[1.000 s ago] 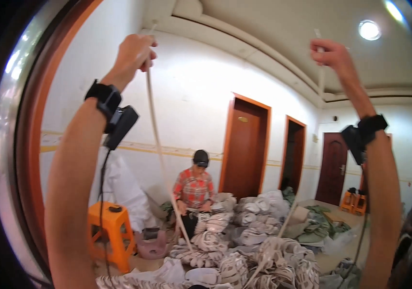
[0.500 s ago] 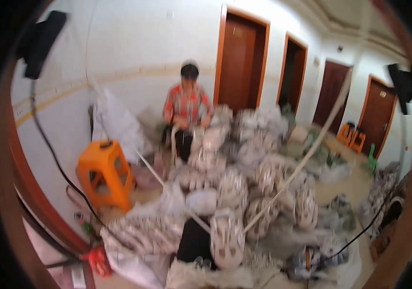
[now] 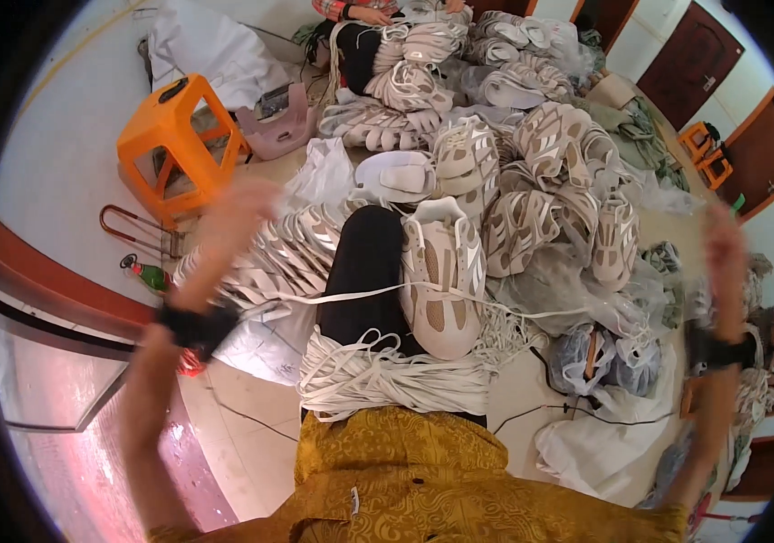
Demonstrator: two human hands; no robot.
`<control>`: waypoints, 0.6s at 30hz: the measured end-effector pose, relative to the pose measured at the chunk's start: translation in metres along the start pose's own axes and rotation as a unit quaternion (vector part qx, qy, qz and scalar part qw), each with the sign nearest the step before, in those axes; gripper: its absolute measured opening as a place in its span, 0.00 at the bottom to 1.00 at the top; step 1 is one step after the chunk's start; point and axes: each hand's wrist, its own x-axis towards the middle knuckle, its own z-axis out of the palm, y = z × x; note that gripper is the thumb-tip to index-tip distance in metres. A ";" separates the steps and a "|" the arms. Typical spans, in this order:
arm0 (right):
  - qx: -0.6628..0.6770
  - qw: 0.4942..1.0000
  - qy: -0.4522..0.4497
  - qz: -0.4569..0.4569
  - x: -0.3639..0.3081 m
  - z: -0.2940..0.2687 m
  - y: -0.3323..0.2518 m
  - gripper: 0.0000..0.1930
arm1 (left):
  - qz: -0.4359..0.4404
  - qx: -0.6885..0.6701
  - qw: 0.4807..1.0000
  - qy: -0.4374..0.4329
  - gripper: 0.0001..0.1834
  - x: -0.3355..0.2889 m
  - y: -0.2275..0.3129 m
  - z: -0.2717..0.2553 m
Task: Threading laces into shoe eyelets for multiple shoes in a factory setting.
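A beige and white sneaker (image 3: 446,330) rests on my lap beside my black-clad knee (image 3: 362,262), toe toward me. A flat white shoelace (image 3: 351,296) passes through its lower eyelets. Its two ends run out loosely to the left and right. A thick bundle of white shoelaces (image 3: 387,385) lies across my lap. My left hand (image 3: 247,206) is raised at the left near an orange stool, and my right hand (image 3: 724,244) is lifted far out to the right. Both hands are smeared by motion, so their fingers and any hold on the lace cannot be made out.
Many similar sneakers (image 3: 464,154) are heaped ahead, some in clear plastic bags (image 3: 550,276). An orange stool (image 3: 156,136) stands at the left near a white sack (image 3: 210,54). A co-worker's hand (image 3: 369,15) shows at the top. Black cable (image 3: 622,419) crosses the floor at right.
My view has tilted down, bringing my arms and lap into sight. The lace ends, stretched taut upward to both sides before, now hang low and slack across the sneaker.
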 end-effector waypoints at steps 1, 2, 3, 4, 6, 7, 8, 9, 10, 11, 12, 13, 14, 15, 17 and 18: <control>0.055 0.996 -0.068 -0.002 -0.024 0.077 0.021 0.17 | 0.088 -0.131 0.987 0.008 0.08 -0.005 -0.011 0.067; -0.093 0.990 -0.107 -0.007 -0.043 0.123 0.041 0.16 | -0.233 -0.249 0.933 -0.112 0.07 0.005 0.085 0.075; 0.031 0.985 -0.147 0.080 -0.055 0.176 0.043 0.11 | -0.148 -0.295 0.941 -0.074 0.07 -0.006 0.091 0.105; 0.057 0.966 -0.197 0.155 -0.063 0.223 0.036 0.11 | 0.005 -0.207 0.978 -0.013 0.06 -0.008 0.088 0.129; 0.072 0.941 -0.271 0.187 -0.068 0.277 0.063 0.15 | 0.054 -0.159 0.985 0.033 0.04 -0.008 0.094 0.170; 0.072 0.926 -0.309 0.204 -0.068 0.295 0.075 0.16 | 0.014 -0.178 0.984 0.000 0.04 -0.010 0.097 0.182; 0.074 0.924 -0.313 0.209 -0.069 0.309 0.082 0.16 | -0.029 -0.194 0.980 -0.032 0.03 -0.014 0.098 0.189; 0.071 0.921 -0.310 0.226 -0.071 0.319 0.087 0.18 | -0.034 -0.195 0.980 -0.037 0.03 -0.018 0.098 0.193; 0.068 0.918 -0.306 0.242 -0.073 0.326 0.091 0.19 | -0.026 -0.193 0.980 -0.030 0.03 -0.021 0.099 0.196; 0.054 0.930 -0.291 0.216 -0.075 0.333 0.093 0.19 | -0.021 -0.191 0.981 -0.021 0.03 -0.024 0.098 0.198; 0.054 0.928 -0.295 0.221 -0.075 0.337 0.092 0.19 | -0.027 -0.191 0.981 -0.025 0.03 -0.026 0.096 0.200; 0.014 0.927 -0.317 0.198 -0.074 0.338 0.088 0.20 | -0.033 -0.187 0.981 -0.036 0.03 -0.027 0.094 0.201; -0.027 0.926 -0.337 0.171 -0.072 0.338 0.084 0.21 | -0.036 -0.183 0.981 -0.046 0.03 -0.026 0.094 0.201; -0.027 0.925 -0.337 0.174 -0.071 0.339 0.088 0.21 | -0.038 -0.183 0.981 -0.048 0.03 -0.026 0.095 0.201; 0.056 0.903 -0.332 0.266 -0.070 0.338 0.096 0.21 | -0.087 -0.239 0.963 -0.085 0.03 -0.028 0.098 0.199; 0.057 0.902 -0.333 0.268 -0.070 0.337 0.097 0.21 | -0.089 -0.239 0.963 -0.086 0.03 -0.028 0.098 0.198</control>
